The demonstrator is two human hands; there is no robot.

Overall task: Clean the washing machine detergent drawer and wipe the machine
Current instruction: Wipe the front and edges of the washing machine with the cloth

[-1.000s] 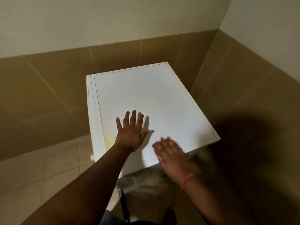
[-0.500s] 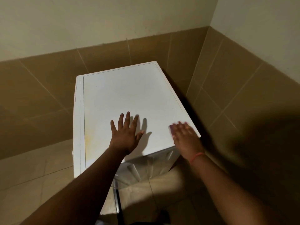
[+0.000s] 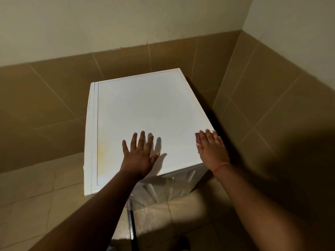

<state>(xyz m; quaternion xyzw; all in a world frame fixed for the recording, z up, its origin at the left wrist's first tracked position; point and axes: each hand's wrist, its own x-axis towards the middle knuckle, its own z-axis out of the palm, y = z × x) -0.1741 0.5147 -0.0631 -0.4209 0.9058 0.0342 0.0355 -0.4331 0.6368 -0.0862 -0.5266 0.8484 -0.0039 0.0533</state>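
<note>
Washing machine [image 3: 145, 113]: white box-shaped unit, seen from above, standing in a tiled corner; flat smooth top panel with a thin inset outline and rounded corners. It lies under both hands.

Yellowish stain [image 3: 101, 147]: faint, matte patch on the top panel, left of the left hand, near the panel's left border.

Left hand [image 3: 139, 154]: palm down, flat on the top panel near its front edge, fingers straight and spread, holding nothing; its shadow falls just to its right.

Ribbed side panel [image 3: 163, 189]: white, with raised slanted ridges, below and between the two hands.

Cloth [image 3: 197, 137]: small pinkish-brown piece, only an edge showing beneath the right hand's fingertips; texture too small to tell.

Right hand [image 3: 212, 149]: fingers straight and together, pressing the cloth flat at the top panel's front right corner.

Bracelet [image 3: 220, 166]: thin red cord round the right wrist.

Wall tiles [image 3: 54, 98]: large, smooth, tan squares behind and beside the machine; pale plaster above.

Floor tiles [image 3: 36, 192]: pale beige, smooth.
</note>
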